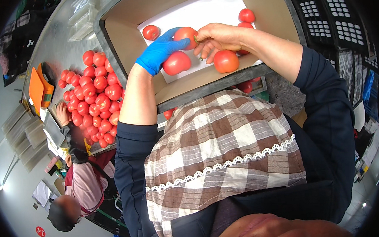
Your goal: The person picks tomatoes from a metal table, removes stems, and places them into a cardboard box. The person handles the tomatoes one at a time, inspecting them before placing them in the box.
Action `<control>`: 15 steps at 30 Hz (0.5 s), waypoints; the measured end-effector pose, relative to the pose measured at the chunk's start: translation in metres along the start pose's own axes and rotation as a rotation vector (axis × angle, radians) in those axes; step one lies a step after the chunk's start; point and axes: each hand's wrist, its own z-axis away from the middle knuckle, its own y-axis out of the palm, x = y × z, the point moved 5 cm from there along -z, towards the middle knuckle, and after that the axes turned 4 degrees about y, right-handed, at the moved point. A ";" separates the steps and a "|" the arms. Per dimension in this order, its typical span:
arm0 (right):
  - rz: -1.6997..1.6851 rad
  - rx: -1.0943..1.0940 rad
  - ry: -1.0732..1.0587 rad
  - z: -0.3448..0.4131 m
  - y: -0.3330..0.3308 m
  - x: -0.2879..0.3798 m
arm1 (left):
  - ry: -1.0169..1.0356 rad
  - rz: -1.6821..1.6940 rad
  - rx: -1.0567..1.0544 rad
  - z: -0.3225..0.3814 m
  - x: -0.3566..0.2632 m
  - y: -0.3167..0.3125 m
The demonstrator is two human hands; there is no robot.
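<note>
My left hand (pixel 161 51), in a blue glove, holds a red tomato (pixel 184 37) above a crate (pixel 119 41) lined with cardboard and white paper (pixel 199 10). Bare, my right hand (pixel 215 38) pinches the green stem (pixel 196 39) at that tomato's right side. Under my left hand lies a larger tomato (pixel 177 63), and another tomato (pixel 226 61) sits just below my right fingers. One tomato (pixel 151 33) rests at the crate's upper left. More tomatoes (pixel 246 15) are at its right side, partly behind my right forearm.
Left of the crate, many tomatoes (pixel 94 98) are heaped on a metal table (pixel 58 45), with clear plastic trays (pixel 84 19) and an orange scale (pixel 37 88) nearby. A co-worker (pixel 86 186) stands at the lower left, a hand beside the heap. Black plastic crates (pixel 326 15) stand at the right.
</note>
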 end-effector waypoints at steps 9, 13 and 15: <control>0.160 0.084 -0.098 -0.003 -0.002 -0.002 | -0.012 0.062 0.063 -0.001 0.004 -0.004; 0.153 0.087 -0.095 -0.001 0.001 0.000 | -0.017 0.136 0.058 0.000 0.007 -0.006; 0.183 0.045 -0.077 0.001 0.002 0.000 | -0.022 0.134 0.057 0.001 0.008 -0.006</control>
